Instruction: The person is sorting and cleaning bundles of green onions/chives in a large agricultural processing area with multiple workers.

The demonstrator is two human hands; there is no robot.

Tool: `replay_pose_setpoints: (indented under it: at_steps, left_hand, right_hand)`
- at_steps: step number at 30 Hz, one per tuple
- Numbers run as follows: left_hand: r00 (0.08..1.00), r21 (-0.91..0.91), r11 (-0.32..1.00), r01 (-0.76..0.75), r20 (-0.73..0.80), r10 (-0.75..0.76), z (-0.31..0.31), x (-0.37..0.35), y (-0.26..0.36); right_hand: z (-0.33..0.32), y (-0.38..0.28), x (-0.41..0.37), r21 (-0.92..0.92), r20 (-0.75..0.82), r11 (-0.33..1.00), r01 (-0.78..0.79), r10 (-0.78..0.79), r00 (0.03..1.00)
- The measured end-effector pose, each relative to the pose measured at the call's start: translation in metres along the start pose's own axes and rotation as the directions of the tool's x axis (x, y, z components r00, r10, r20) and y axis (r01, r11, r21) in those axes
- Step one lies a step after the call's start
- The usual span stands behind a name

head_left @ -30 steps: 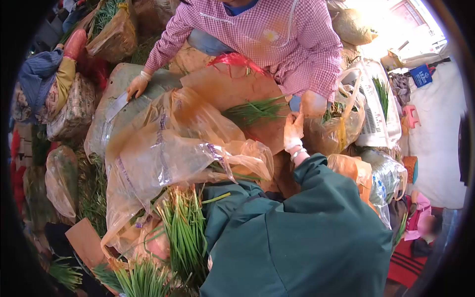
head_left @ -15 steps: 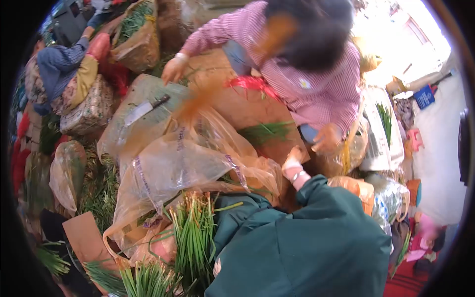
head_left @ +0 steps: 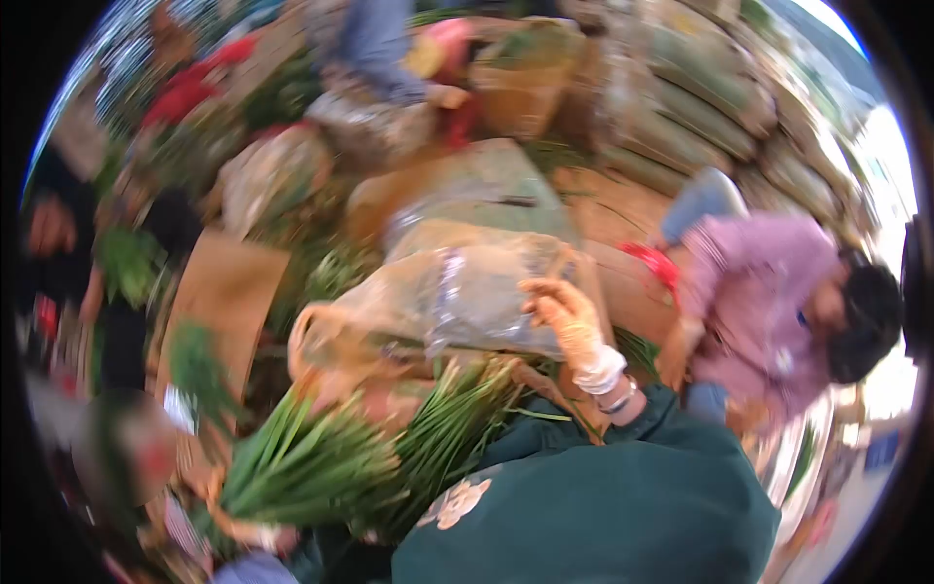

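Note:
My right hand [head_left: 572,333], in a thin glove with a bracelet at the wrist, is raised over a clear plastic bag [head_left: 428,282]. Its fingers are apart and hold nothing visible. At the lower left, my left hand [head_left: 255,531] shows blurred beneath a bunch of long green chives [head_left: 302,467] and seems closed around its lower side. A second bunch of chives [head_left: 457,409] lies beside it, against the bag. My dark green sleeve [head_left: 584,506] fills the lower middle.
A person in a pink striped top [head_left: 759,292] sits at the right, one hand low beside a cardboard sheet [head_left: 623,282]. A knife [head_left: 516,201] lies on a sack behind the bag. Full sacks [head_left: 681,107] are stacked behind. More cardboard [head_left: 229,302] stands at the left.
My view has swung to the right-hand side of the earlier scene's left, so things shift rightward. My right hand has lifted from the cardboard to above the bag. The chives in front have tilted over.

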State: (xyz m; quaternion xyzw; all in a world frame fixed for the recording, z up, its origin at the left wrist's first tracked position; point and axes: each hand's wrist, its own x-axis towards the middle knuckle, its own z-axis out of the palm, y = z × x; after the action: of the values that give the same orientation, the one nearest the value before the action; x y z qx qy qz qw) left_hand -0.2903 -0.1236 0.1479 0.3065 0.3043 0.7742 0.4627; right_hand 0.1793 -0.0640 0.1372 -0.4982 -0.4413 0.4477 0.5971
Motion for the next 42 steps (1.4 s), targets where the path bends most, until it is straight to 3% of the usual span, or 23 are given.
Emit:
replay_pose_setpoints:
  at_steps: [1, 2, 3, 5, 8, 11, 14, 18, 21, 23, 25, 27, 29, 30, 31, 32, 33, 36, 38, 39, 40, 41, 42]
  left_hand:
    - [0.996, -0.327, 0.944, -0.049, 0.058, 0.072, 0.003, 0.004, -0.003]
    - [0.919, 0.035, 0.992, -0.120, -0.373, 0.125, 0.049, -0.003, 0.000]
    - [0.994, -0.475, 0.876, 0.078, 0.106, -0.032, 0.043, 0.004, 0.001]
    - [0.986, -0.563, 0.811, -0.160, -0.138, 0.099, 0.017, 0.012, -0.012]
    - [0.899, -0.479, 0.807, -0.346, -0.416, 0.138, 0.021, 0.016, -0.015]
    - [0.879, -0.451, 0.794, -0.408, -0.429, 0.209, 0.013, 0.008, -0.014]
    - [0.888, -0.443, 0.801, -0.403, -0.402, 0.224, -0.018, 0.002, -0.014]
    - [0.855, -0.539, 0.712, -0.450, -0.491, 0.168, -0.023, -0.010, -0.002]
    - [0.846, -0.500, 0.721, -0.480, -0.481, 0.230, -0.043, -0.015, 0.000]
    - [0.776, -0.434, 0.727, -0.532, -0.593, 0.213, -0.041, -0.020, 0.007]
    - [0.689, -0.365, 0.731, -0.577, -0.698, 0.195, -0.050, -0.025, 0.013]
    - [0.752, -0.374, 0.736, -0.564, -0.602, 0.270, -0.068, -0.034, 0.020]
    - [0.729, -0.349, 0.747, -0.566, -0.636, 0.255, -0.069, -0.042, 0.031]
    - [0.743, -0.343, 0.757, -0.557, -0.613, 0.269, -0.076, -0.048, 0.033]
    - [0.758, -0.338, 0.767, -0.546, -0.589, 0.280, -0.091, -0.054, 0.037]
    - [0.856, -0.451, 0.755, -0.476, -0.433, 0.281, -0.125, -0.061, 0.041]
    - [0.853, -0.448, 0.753, -0.482, -0.437, 0.286, -0.128, -0.066, 0.047]
    - [0.838, -0.314, 0.788, -0.529, -0.339, 0.427, -0.160, -0.088, 0.065]
    - [0.804, -0.269, 0.785, -0.558, -0.411, 0.430, -0.179, -0.106, 0.080]
    - [0.773, -0.231, 0.788, -0.570, -0.476, 0.420, -0.181, -0.115, 0.086]
    - [0.801, -0.241, 0.793, -0.559, -0.402, 0.443, -0.182, -0.120, 0.090]
    - [0.793, -0.231, 0.789, -0.570, -0.405, 0.454, -0.185, -0.121, 0.092]
    - [0.853, -0.289, 0.807, -0.515, -0.257, 0.453, -0.188, -0.119, 0.096]
  right_hand:
    - [0.010, -0.006, 0.005, -0.042, 0.042, 0.999, 0.006, -0.004, 0.999]
    - [0.025, -0.017, 0.009, -0.030, 0.089, 0.998, 0.047, -0.045, 0.995]
    - [0.038, -0.022, 0.015, -0.016, 0.122, 0.996, 0.093, -0.090, 0.988]
    - [0.059, -0.019, 0.025, 0.051, 0.204, 0.990, 0.130, -0.138, 0.969]
    - [0.094, -0.025, 0.029, 0.041, 0.390, 0.999, 0.022, -0.036, 0.920]
    - [0.129, -0.028, 0.031, -0.019, 0.552, 0.998, -0.058, 0.059, 0.832]
    - [0.154, -0.023, 0.033, -0.058, 0.820, 0.987, -0.153, 0.134, 0.556]
    - [0.195, -0.024, 0.019, 0.018, 0.906, 0.948, -0.318, 0.119, 0.405]
    - [0.227, -0.034, 0.004, 0.126, 0.936, 0.751, -0.648, 0.127, 0.328]
    - [0.244, -0.013, 0.006, 0.064, 0.962, 0.767, -0.638, 0.123, 0.245]
    - [0.256, -0.004, 0.005, 0.129, 0.949, 0.941, -0.314, -0.025, 0.314]
    - [0.265, 0.003, 0.004, 0.108, 0.939, 0.935, -0.337, 0.015, 0.343]
    - [0.272, 0.011, 0.002, 0.072, 0.898, 0.922, -0.381, 0.107, 0.427]
    - [0.279, 0.017, 0.007, 0.058, 0.856, 0.964, -0.260, 0.087, 0.510]
    - [0.282, 0.024, 0.012, 0.053, 0.860, 0.964, -0.261, 0.089, 0.503]
    - [0.284, 0.031, 0.020, 0.055, 0.842, 0.970, -0.236, 0.082, 0.533]
    - [0.284, 0.034, 0.028, 0.056, 0.824, 0.976, -0.212, 0.075, 0.562]
    - [0.279, 0.040, 0.075, 0.134, 0.572, 0.972, -0.195, 0.085, 0.816]
    - [0.279, 0.044, 0.102, 0.316, 0.348, 0.941, -0.117, -0.001, 0.937]
    - [0.282, 0.042, 0.103, 0.428, 0.229, 0.903, -0.041, -0.064, 0.971]
    - [0.287, 0.043, 0.099, 0.444, 0.245, 0.896, -0.015, -0.106, 0.964]
    - [0.294, 0.046, 0.089, 0.354, 0.306, 0.935, 0.013, -0.130, 0.943]
    - [0.305, 0.040, 0.068, 0.261, 0.365, 0.964, 0.049, -0.146, 0.920]
